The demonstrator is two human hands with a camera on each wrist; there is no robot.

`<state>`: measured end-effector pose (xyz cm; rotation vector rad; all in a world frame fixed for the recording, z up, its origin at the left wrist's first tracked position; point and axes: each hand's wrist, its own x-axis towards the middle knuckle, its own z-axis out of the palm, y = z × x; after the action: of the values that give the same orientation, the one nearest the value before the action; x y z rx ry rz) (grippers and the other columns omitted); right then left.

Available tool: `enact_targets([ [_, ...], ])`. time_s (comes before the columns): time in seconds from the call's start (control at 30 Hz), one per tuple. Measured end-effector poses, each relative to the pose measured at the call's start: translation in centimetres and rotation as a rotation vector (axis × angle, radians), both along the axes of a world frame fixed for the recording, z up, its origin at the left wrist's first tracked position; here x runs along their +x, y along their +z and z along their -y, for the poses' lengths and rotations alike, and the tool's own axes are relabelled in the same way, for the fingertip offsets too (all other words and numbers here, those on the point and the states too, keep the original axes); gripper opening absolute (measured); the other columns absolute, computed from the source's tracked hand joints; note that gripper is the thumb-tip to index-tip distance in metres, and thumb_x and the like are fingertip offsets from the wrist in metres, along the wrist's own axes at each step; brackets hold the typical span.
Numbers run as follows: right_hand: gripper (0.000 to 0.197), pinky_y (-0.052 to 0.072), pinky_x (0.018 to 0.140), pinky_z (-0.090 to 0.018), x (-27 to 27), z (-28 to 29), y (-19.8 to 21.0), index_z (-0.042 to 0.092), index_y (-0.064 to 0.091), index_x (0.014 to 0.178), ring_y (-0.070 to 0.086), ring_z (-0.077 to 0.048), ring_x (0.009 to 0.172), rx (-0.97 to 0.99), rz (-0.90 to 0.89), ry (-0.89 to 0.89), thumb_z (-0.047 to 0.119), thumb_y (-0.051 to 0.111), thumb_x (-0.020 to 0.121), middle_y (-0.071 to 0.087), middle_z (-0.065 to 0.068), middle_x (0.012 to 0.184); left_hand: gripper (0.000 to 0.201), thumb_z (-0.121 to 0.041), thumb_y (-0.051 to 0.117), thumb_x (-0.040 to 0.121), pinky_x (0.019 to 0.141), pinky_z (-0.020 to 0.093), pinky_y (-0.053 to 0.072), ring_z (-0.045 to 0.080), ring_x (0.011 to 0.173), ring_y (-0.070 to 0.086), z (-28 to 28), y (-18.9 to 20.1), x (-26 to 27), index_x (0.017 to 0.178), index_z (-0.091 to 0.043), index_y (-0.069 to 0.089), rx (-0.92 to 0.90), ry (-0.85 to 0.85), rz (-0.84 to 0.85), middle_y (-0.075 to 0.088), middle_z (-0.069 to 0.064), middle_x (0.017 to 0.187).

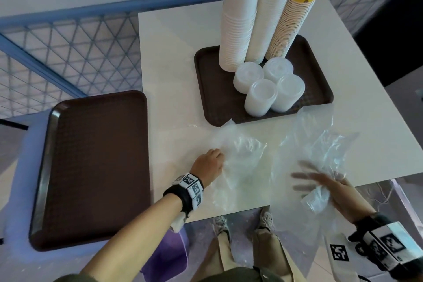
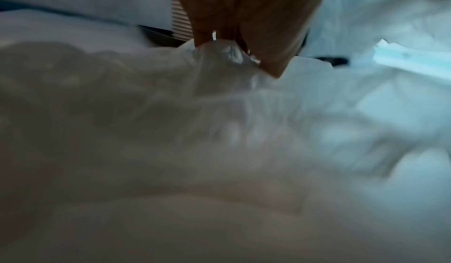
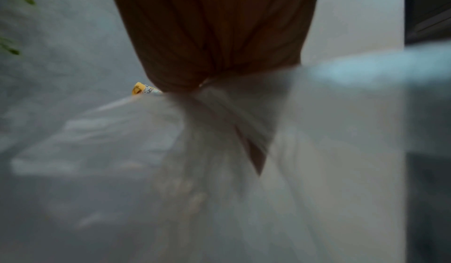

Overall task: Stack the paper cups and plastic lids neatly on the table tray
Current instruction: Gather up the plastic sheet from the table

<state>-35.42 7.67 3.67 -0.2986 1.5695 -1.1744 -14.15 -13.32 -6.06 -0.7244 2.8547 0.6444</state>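
Observation:
On the brown tray [image 1: 320, 91] on the white table stand two tall white paper cup stacks [image 1: 238, 18] and a printed yellow one [image 1: 294, 14]. Several stacks of clear plastic lids [image 1: 267, 84] sit in front of them. Nearer me, my left hand [image 1: 216, 160] grips a crumpled clear plastic bag [image 1: 242, 155] lying on the table. The left wrist view shows my fingers [image 2: 244, 16] pinching its film [image 2: 219, 113]. My right hand [image 1: 320, 190], blurred, holds a bunch of a second clear bag [image 1: 320, 144] at the table's front edge. In the right wrist view that bag [image 3: 219, 141] gathers into the hand [image 3: 214, 35].
An empty brown tray [image 1: 96, 167] lies on a lower surface to the left of the table. A blue mesh fence [image 1: 68, 52] runs behind it. My legs and shoes [image 1: 265, 215] are below the table's front edge. A dark opening [image 1: 389, 41] is at the right.

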Motion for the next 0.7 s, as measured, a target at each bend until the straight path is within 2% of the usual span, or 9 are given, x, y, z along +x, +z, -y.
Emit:
enact_targets([
  [0.07,0.102,0.059,0.07,-0.035,0.2,0.6,0.0,0.02,0.055,0.124,0.069,-0.032,0.093,-0.019,-0.016,0.03,0.069,0.079,0.038,0.072,-0.008,0.108,0.018,-0.015,0.049,0.088,0.068,0.036,0.045,0.027,0.088,0.057,0.5,1.0,0.8,0.094,-0.001,0.058,0.102,0.235,-0.137,0.058,0.013,0.098],
  [0.17,0.097,0.059,0.07,-0.035,0.8,1.8,0.0,0.024,0.058,0.119,0.069,-0.033,0.094,-0.048,-0.004,0.066,0.072,0.078,0.037,0.072,-0.008,0.107,0.012,-0.007,0.058,0.085,0.074,0.028,0.042,0.023,0.084,0.057,2.4,3.8,1.9,0.093,0.001,0.059,0.169,0.501,-0.375,0.06,0.013,0.095],
  [0.3,0.075,0.054,0.081,-0.045,1.8,4.2,-0.1,0.026,0.059,0.12,0.068,-0.034,0.097,-0.059,-0.015,0.15,0.063,0.073,0.056,0.071,-0.006,0.109,0.015,-0.002,0.063,0.079,0.069,0.015,0.032,0.025,0.085,0.058,7.2,8.2,2.5,0.092,0.002,0.061,0.067,0.74,-0.546,0.065,0.015,0.095],
  [0.37,0.072,0.049,0.086,-0.053,2.3,5.4,0.2,0.024,0.057,0.122,0.069,-0.033,0.095,-0.069,-0.048,0.171,0.058,0.072,0.061,0.071,-0.005,0.11,0.014,-0.007,0.062,0.082,0.069,0.015,0.03,0.023,0.085,0.057,9.8,10.2,2.4,0.093,0.001,0.061,-0.004,0.824,-0.578,0.065,0.014,0.096],
  [0.43,0.086,0.049,0.087,-0.053,2.6,6.4,0.4,0.023,0.056,0.124,0.069,-0.032,0.095,-0.072,-0.068,0.193,0.069,0.072,0.053,0.071,-0.005,0.11,0.017,-0.011,0.06,0.084,0.072,0.02,0.032,0.026,0.09,0.057,12.1,11.6,2.2,0.096,0.0,0.061,-0.071,0.877,-0.573,0.064,0.014,0.1],
  [0.47,0.083,0.05,0.087,-0.054,2.7,7.0,0.5,0.022,0.055,0.125,0.069,-0.032,0.095,-0.07,-0.069,0.198,0.068,0.07,0.057,0.071,-0.005,0.111,0.018,-0.012,0.058,0.085,0.074,0.024,0.035,0.028,0.093,0.058,13.1,12.1,1.9,0.098,0.001,0.06,-0.093,0.89,-0.554,0.064,0.014,0.103],
  [0.57,0.045,0.05,0.087,-0.053,2.7,8.4,0.8,0.016,0.054,0.127,0.068,-0.035,0.095,-0.068,-0.06,0.173,0.034,0.053,0.086,0.071,-0.008,0.109,0.024,-0.014,0.053,0.087,0.078,0.033,0.041,0.032,0.099,0.057,15.8,12.5,0.6,0.105,0.002,0.057,-0.129,0.894,-0.445,0.061,0.016,0.109],
  [0.6,0.045,0.051,0.086,-0.051,2.6,8.7,0.8,0.015,0.054,0.127,0.068,-0.035,0.094,-0.062,-0.059,0.16,0.032,0.053,0.086,0.071,-0.009,0.108,0.025,-0.014,0.051,0.088,0.077,0.036,0.042,0.033,0.1,0.057,16.5,12.3,0.0,0.107,0.001,0.056,-0.131,0.89,-0.394,0.059,0.016,0.111],
  [0.7,0.077,0.054,0.08,-0.045,2.7,9.7,1.0,0.015,0.055,0.126,0.069,-0.035,0.093,-0.064,-0.061,0.16,0.058,0.068,0.063,0.071,-0.008,0.108,0.025,-0.014,0.048,0.089,0.077,0.04,0.043,0.036,0.102,0.056,18.0,10.8,-1.9,0.11,0.0,0.053,-0.138,0.843,-0.227,0.055,0.017,0.115],
])
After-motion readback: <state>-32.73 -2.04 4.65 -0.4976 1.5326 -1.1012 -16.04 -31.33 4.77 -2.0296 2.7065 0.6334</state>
